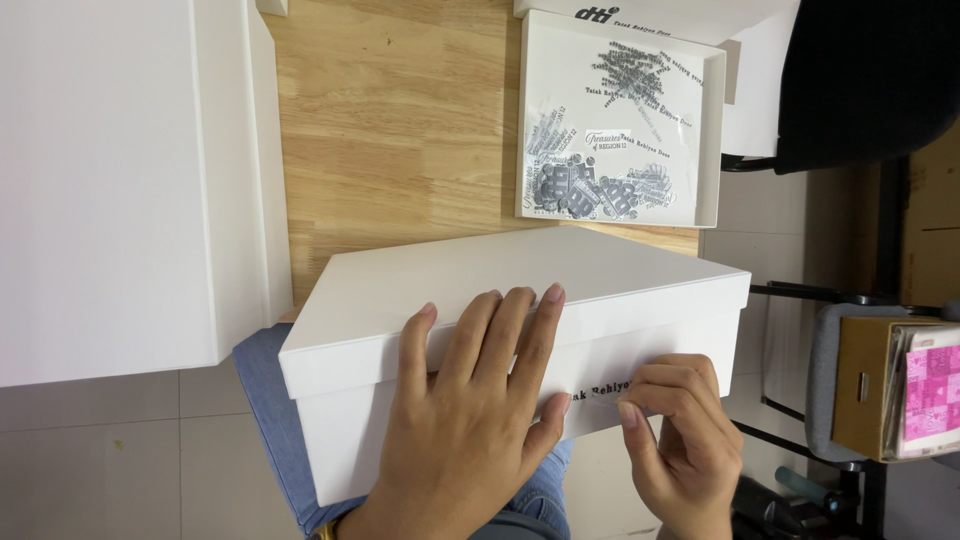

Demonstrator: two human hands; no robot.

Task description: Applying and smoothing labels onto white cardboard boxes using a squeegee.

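Observation:
A white lidded cardboard box (520, 280) rests on my lap, its near side facing me. My left hand (470, 420) lies flat on that side and the lid's rim, fingers spread. My right hand (680, 430) pinches a small printed sticker (600, 389) with thumb and forefinger and presses it against the box's side wall, just right of my left thumb. A shallow white tray (712, 120) holding several printed stickers sits on the wooden table (400, 130) behind the box.
A large white box (120, 180) stands at the left on the table. A dark chair back (870, 80) is at the top right. A brown carton with pink printed sheets (900, 400) sits on a grey chair at the right. Grey floor tiles lie below.

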